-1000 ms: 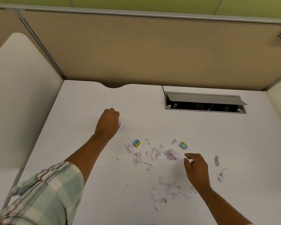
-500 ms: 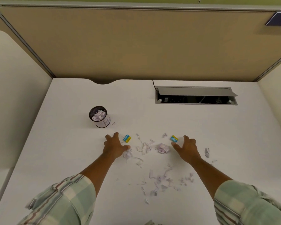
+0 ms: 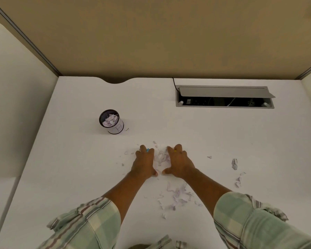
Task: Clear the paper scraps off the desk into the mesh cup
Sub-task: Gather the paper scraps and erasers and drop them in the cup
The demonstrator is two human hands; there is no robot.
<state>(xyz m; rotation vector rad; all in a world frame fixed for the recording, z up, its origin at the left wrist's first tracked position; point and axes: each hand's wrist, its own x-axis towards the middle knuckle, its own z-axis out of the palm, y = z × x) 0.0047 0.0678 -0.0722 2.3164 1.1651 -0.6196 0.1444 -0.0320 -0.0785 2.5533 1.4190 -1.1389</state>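
Note:
My left hand (image 3: 144, 163) and my right hand (image 3: 178, 161) lie flat on the white desk (image 3: 75, 159), thumbs nearly touching, cupped around a small heap of paper scraps (image 3: 161, 158) between them. A bit of blue shows between the left fingers and a bit of yellow between the right fingers. More scraps (image 3: 178, 194) lie nearer me between my forearms, and a few scraps (image 3: 234, 164) sit off to the right. The black mesh cup (image 3: 111, 121) stands upright at the left back, with scraps inside it.
An open cable hatch (image 3: 224, 97) with a grey lid is set into the desk at the back right. Tan partition walls (image 3: 151, 42) close off the back and sides. Tiny paper bits (image 3: 126, 152) lie left of my left hand.
Both hands have slid inward across the desk, pushing the scattered scraps and the two small coloured pieces together into one heap. The view has moved closer.

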